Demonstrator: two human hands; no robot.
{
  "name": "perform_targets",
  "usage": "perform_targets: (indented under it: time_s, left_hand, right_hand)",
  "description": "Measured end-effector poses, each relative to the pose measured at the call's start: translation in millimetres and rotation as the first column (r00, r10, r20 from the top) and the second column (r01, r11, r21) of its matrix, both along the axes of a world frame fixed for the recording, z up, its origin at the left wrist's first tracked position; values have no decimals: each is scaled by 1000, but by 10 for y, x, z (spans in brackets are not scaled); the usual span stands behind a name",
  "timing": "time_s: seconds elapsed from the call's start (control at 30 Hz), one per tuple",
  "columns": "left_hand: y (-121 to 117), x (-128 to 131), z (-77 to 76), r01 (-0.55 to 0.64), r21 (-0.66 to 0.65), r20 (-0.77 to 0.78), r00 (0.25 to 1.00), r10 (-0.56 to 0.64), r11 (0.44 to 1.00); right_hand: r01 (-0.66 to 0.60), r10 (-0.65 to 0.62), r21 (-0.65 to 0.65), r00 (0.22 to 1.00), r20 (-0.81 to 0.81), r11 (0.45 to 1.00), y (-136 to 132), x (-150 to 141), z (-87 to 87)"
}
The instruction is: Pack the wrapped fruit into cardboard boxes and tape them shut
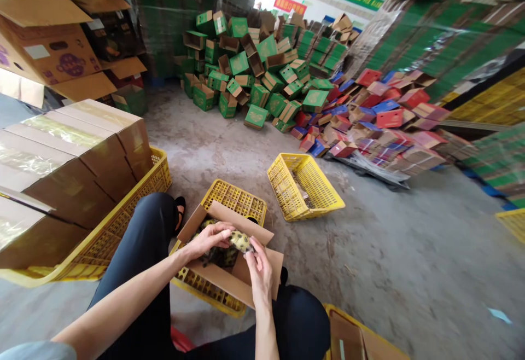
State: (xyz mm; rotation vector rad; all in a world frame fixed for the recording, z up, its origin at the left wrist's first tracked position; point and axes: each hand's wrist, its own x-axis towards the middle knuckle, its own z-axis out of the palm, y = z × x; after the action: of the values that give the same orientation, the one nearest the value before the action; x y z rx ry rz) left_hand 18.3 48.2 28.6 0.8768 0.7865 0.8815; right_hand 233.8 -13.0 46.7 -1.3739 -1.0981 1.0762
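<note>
My left hand and my right hand hold a small yellow packet with dark spots between them, one at each end. Its wrapping looks shiny; what it contains cannot be made out. The fingers of both hands are bent onto it. Right below is an open cardboard box with its flaps spread. Similar spotted yellow packets lie inside, partly hidden by my left hand and forearm. An upturned yellow plastic crate supports the box between my knees.
Taped cartons fill a long yellow crate at left. Ahead lies another yellow crate. Heaps of green boxes and red and blue boxes cover the floor behind. A crate with cardboard stands at lower right.
</note>
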Motion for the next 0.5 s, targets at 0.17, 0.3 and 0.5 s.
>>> perform_targets:
  time_s: [0.17,0.3,0.5]
  left_hand:
    - [-15,-8,39,44,24,4,999,-45,999]
    - [-24,12,27,18,-7,-7,1000,-19,1000]
    - [-24,42,-12,-6,-20,8,1000,6,1000]
  right_hand:
    - [53,-53,-5,997,48,999,13,35,-11]
    - [82,-88,44,984,155,996,16,60,-5]
    - [138,-134,-32,985,108,990,8,58,14]
